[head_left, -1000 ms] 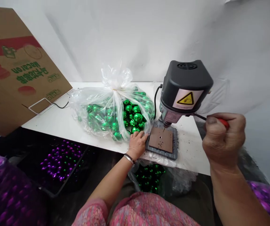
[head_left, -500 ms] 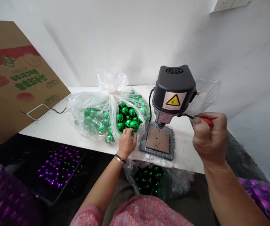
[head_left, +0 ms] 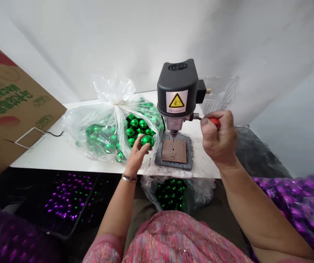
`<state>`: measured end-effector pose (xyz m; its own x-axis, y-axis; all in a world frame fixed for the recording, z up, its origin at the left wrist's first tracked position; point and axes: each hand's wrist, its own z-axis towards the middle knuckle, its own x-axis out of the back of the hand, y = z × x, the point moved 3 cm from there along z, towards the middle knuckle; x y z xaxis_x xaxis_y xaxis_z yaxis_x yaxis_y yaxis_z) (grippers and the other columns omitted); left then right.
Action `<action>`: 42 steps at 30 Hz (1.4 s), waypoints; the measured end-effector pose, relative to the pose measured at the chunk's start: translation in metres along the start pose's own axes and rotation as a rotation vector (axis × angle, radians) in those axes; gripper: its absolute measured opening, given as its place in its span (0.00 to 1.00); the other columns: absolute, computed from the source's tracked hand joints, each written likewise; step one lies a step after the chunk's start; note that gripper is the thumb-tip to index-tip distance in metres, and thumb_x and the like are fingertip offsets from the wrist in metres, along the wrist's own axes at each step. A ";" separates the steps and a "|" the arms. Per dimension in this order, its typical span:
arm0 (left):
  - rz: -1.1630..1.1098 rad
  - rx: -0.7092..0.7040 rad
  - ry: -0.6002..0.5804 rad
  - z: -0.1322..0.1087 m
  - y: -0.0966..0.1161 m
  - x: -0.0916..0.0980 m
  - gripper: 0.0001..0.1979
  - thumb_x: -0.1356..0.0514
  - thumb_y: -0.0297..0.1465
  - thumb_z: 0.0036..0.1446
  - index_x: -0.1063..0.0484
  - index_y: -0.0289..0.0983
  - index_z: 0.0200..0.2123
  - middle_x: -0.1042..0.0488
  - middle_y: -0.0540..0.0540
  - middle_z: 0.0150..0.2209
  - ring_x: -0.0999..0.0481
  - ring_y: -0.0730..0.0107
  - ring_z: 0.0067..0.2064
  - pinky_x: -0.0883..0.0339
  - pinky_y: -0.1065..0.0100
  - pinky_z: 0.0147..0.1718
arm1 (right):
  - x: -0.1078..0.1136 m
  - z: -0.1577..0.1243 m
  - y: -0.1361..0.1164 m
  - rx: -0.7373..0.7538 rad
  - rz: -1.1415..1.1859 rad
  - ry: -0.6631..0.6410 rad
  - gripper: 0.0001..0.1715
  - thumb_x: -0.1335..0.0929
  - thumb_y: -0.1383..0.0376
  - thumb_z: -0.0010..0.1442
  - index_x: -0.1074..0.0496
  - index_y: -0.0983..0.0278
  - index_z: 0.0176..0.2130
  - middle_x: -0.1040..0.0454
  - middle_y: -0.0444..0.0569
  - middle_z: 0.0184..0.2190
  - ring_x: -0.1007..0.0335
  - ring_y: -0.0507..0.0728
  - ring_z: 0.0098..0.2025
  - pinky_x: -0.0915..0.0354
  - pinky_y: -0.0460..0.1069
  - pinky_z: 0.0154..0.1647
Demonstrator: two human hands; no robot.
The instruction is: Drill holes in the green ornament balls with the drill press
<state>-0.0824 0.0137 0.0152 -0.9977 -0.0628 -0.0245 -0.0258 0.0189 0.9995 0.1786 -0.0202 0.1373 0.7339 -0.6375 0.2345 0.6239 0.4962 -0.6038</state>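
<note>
My left hand [head_left: 137,155] holds a shiny green faceted ball [head_left: 147,141] between thumb and fingers, at the torn mouth of a clear plastic bag [head_left: 118,124]. Inside the bag lie many more such green balls. My right hand [head_left: 219,137] is closed round the red-knobbed lever [head_left: 214,122] of a small black bench drill [head_left: 176,86]. Below its thin bit sits a brown square board [head_left: 174,151] with a small hole, on the grey metal base [head_left: 189,163]. Dark specks are scattered over the board and base.
A cardboard box [head_left: 14,106] stands at the left with a thin cable beside it. Under the white table's [head_left: 72,160] front edge, an open bag of green balls [head_left: 172,193] hangs near my lap. Bags of purple balls [head_left: 294,193] flank me; a black tray of purple pieces [head_left: 66,197] lies lower left.
My left hand has taken hold of a green ball and lifted it from the bag's opening. My right hand stays on the lever. The whole view has shifted as my head moved.
</note>
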 end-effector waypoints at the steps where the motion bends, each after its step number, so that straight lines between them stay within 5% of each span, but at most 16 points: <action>1: -0.194 0.074 -0.075 -0.011 -0.003 -0.004 0.33 0.34 0.43 0.51 0.37 0.43 0.59 0.24 0.45 0.42 0.21 0.61 0.40 0.31 0.64 0.37 | 0.000 0.002 0.000 -0.002 0.001 0.004 0.10 0.37 0.56 0.62 0.36 0.59 0.33 0.31 0.44 0.27 0.36 0.50 0.28 0.37 0.48 0.31; 5: -0.646 0.250 -0.263 -0.048 -0.013 -0.025 0.32 0.31 0.38 0.45 0.36 0.44 0.54 0.24 0.45 0.42 0.22 0.65 0.36 0.37 0.70 0.29 | -0.002 0.022 -0.004 -0.068 0.005 0.035 0.10 0.36 0.57 0.61 0.39 0.60 0.31 0.37 0.40 0.23 0.43 0.49 0.24 0.41 0.48 0.30; 12: -0.747 0.319 -0.208 -0.053 -0.029 -0.043 0.25 0.28 0.33 0.43 0.34 0.41 0.44 0.25 0.48 0.39 0.27 0.74 0.33 0.42 0.76 0.26 | -0.014 0.085 -0.008 -0.345 -0.021 -0.112 0.22 0.35 0.65 0.64 0.48 0.62 0.22 0.48 0.38 0.20 0.54 0.47 0.28 0.51 0.48 0.34; 23: -0.067 0.217 -0.041 -0.012 -0.026 -0.059 0.29 0.29 0.36 0.45 0.32 0.35 0.51 0.25 0.51 0.33 0.27 0.78 0.26 0.39 0.76 0.23 | -0.021 0.095 -0.002 -0.402 0.037 -0.115 0.24 0.37 0.62 0.65 0.50 0.63 0.21 0.51 0.38 0.21 0.58 0.48 0.29 0.54 0.48 0.35; 30: 0.282 0.174 -0.097 0.013 -0.028 -0.072 0.26 0.32 0.36 0.50 0.30 0.36 0.53 0.24 0.47 0.37 0.27 0.77 0.26 0.34 0.74 0.24 | -0.022 0.095 0.001 -0.373 0.088 -0.126 0.23 0.38 0.59 0.65 0.50 0.62 0.22 0.52 0.38 0.21 0.58 0.48 0.29 0.55 0.47 0.33; 35: 0.492 0.056 -0.096 0.018 -0.023 -0.075 0.30 0.31 0.35 0.47 0.28 0.37 0.55 0.23 0.46 0.40 0.27 0.73 0.33 0.31 0.71 0.35 | -0.022 0.094 0.002 -0.359 0.097 -0.129 0.23 0.38 0.58 0.65 0.50 0.62 0.23 0.51 0.37 0.21 0.59 0.48 0.29 0.55 0.47 0.33; 42: 0.696 0.013 -0.120 0.012 -0.008 -0.085 0.38 0.27 0.34 0.42 0.27 0.33 0.59 0.28 0.51 0.26 0.31 0.68 0.30 0.34 0.67 0.37 | -0.022 0.098 -0.001 -0.396 0.052 -0.139 0.25 0.36 0.62 0.65 0.51 0.62 0.22 0.51 0.37 0.21 0.58 0.48 0.28 0.54 0.47 0.32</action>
<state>0.0019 0.0313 0.0094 -0.7829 0.0782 0.6173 0.6206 0.0266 0.7837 0.1876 0.0513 0.2077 0.8082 -0.5180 0.2801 0.4533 0.2438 -0.8574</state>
